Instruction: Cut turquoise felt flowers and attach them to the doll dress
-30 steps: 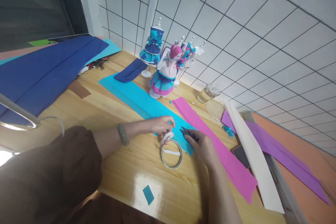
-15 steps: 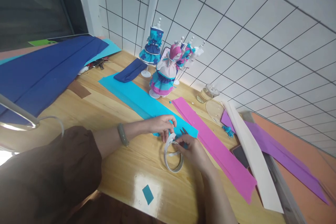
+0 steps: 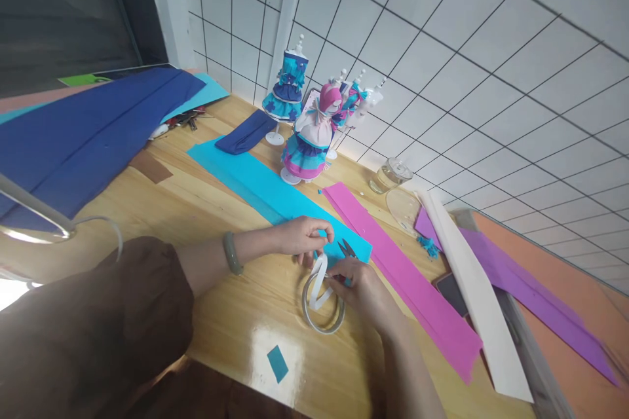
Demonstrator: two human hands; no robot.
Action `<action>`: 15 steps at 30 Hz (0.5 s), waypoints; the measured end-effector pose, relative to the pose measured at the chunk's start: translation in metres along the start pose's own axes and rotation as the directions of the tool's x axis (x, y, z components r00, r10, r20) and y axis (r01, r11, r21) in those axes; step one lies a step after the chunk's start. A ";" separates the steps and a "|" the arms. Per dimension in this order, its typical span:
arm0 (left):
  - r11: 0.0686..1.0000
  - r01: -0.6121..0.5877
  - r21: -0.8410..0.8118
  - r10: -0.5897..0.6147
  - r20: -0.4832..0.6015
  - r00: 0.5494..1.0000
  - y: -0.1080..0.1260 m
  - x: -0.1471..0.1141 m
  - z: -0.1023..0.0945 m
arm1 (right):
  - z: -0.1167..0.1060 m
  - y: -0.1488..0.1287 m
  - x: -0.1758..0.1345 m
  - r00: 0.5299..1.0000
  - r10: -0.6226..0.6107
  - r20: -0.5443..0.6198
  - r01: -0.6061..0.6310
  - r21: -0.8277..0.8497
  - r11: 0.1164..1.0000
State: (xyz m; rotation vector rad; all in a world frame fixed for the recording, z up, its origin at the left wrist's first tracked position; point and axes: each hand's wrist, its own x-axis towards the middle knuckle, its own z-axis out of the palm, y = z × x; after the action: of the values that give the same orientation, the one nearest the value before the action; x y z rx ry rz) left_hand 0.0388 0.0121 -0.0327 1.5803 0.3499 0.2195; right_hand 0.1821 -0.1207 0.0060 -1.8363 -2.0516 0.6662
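My right hand [image 3: 361, 281] pinches the upper rim of a roll of white tape [image 3: 325, 329] held just over the wooden table. A loose white tape strip [image 3: 319, 288] bends up from the roll to my left hand [image 3: 309, 236], whose curled fingers close at its upper end. The fingertips of that hand are partly hidden. Dark scissor blades [image 3: 347, 249] stick out beyond my right hand over the light-blue crepe paper [image 3: 275, 193]. The rest of the scissors is mostly covered, and I cannot tell whether the hand grips them.
Small dress stands [image 3: 314, 137] hold paper outfits near the tiled wall. A pink paper strip [image 3: 403, 281] and a white strip [image 3: 476, 301] lie to the right. A glass jar [image 3: 390, 175] stands behind. Dark-blue paper [image 3: 93, 131] spreads at left; a teal piece [image 3: 278, 364] lies in front.
The tape roll has tipped and dropped slightly, with more of the white strip now showing between it and my left hand. My left hand has shifted a little to the right.
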 end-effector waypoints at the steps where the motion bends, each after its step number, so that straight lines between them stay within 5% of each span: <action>1: 1.000 -0.012 0.017 0.012 -0.006 1.000 0.000 0.000 -0.001 | 0.000 -0.001 -0.001 1.000 -0.003 0.006 0.003 0.004 1.000; 15: 0.984 -0.131 -0.120 0.107 -0.188 0.976 0.007 0.005 -0.010 | -0.001 -0.012 0.001 0.989 -0.043 0.140 0.018 0.174 0.985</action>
State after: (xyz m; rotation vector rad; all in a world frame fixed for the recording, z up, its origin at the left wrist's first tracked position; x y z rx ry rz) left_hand 0.0400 0.0234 -0.0256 1.4553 0.3742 0.4720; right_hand 0.1721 -0.1201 0.0130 -1.7010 -2.0333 0.9610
